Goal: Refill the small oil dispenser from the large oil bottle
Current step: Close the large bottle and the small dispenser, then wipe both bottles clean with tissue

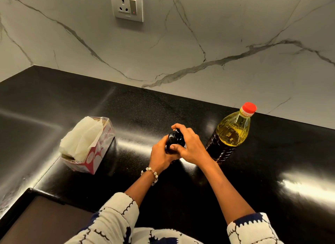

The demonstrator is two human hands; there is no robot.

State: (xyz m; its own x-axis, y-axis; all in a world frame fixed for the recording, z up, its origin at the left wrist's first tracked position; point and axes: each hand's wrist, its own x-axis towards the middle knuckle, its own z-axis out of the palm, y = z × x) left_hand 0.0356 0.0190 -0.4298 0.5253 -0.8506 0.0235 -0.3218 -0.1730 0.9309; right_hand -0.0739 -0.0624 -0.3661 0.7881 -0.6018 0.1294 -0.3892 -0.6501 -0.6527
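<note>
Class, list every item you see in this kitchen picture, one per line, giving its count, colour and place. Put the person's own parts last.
small oil dispenser: one, black, centre of counter, held upright.
large oil bottle: one, yellow oil, red cap on, right of dispenser.
tissue box: one, red and white, left on counter.
counter: one, glossy black.
wall socket: one, grey, on the marble wall.
bracelet: one, pearly beads, left wrist.
left hand: one, grips the dispenser body.
right hand: one, curled over the dispenser top.
</note>
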